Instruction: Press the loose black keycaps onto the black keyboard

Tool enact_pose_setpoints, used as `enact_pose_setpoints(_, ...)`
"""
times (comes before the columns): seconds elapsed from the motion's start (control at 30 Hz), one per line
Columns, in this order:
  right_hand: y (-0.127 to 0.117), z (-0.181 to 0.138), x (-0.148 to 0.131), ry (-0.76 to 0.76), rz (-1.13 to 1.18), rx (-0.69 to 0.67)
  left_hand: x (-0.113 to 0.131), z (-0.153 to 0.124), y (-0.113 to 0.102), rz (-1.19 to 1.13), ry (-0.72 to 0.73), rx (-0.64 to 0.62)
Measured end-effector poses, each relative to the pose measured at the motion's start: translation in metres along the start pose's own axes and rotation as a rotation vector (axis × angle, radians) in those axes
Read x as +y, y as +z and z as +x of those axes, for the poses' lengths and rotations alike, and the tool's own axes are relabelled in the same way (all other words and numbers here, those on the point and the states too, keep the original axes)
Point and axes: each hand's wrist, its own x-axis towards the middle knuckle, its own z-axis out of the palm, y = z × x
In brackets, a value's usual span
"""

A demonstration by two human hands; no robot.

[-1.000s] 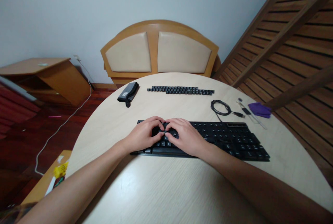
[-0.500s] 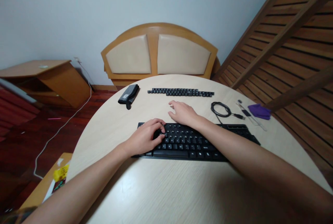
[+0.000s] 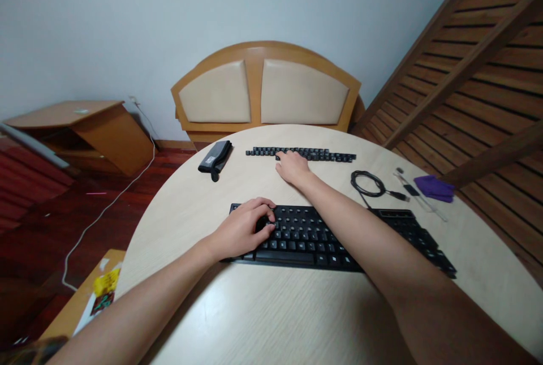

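Observation:
On the round table lies a black keyboard point(image 3: 292, 257), with bare spots among its upper keys where caps are off. My left hand point(image 3: 248, 228) rests on its left end, fingers arched, the thumb and index finger apart over the keys. Farther back, loose black keycaps point(image 3: 322, 155) are laid out in rows. My right hand point(image 3: 294, 168) reaches across the keyboard to these rows. Its index fingertip is at a keycap near the left of the front row, and the thumb sits lower, apart from the finger. My right forearm hides part of the keyboard.
A coiled black USB cable point(image 3: 369, 184) lies right of the keycaps. Beyond it are a thin brush-like tool point(image 3: 419, 198) and a folded purple cloth point(image 3: 433, 188). A grey-black folded pouch point(image 3: 215, 157) sits at the back left. A padded wooden headboard point(image 3: 265, 87) stands behind the table.
My right hand has moved forward from above the keyboard's back edge to the loose keycaps. My left hand keeps its place on the keyboard. The view has shifted slightly.

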Motion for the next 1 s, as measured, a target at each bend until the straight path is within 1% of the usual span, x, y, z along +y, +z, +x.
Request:
enact_pose_setpoints(0.17,-0.008,-0.011,-0.001,-0.069,0.012,-0.013,-0.001,0.0,0.0,0.007,0.002,0.001)
enact_pose_setpoints(0.33,-0.02,-0.045,0.009,-0.17,0.076,-0.054,-0.001,0.0,0.001,0.03,0.014,-0.006)
enact_pose_setpoints(0.5,-0.026,-0.095,0.02,-0.259,0.356,0.008,0.003,0.0,0.004,0.113,0.001,0.014)
enact_pose_setpoints(0.63,-0.021,-0.132,0.022,-0.31,0.647,0.033,0.012,0.002,0.006,0.198,-0.044,0.026)
enact_pose_setpoints(0.7,-0.016,-0.145,0.022,-0.349,0.709,0.051,0.016,0.002,0.007,0.217,-0.064,0.038)
enact_pose_setpoints(0.83,-0.009,-0.157,0.022,-0.368,0.776,0.091,0.022,0.004,0.01,0.207,-0.091,0.07)
enact_pose_setpoints(1.0,-0.008,-0.156,0.021,-0.346,0.851,0.086,0.026,0.016,0.016,0.171,-0.189,0.094)
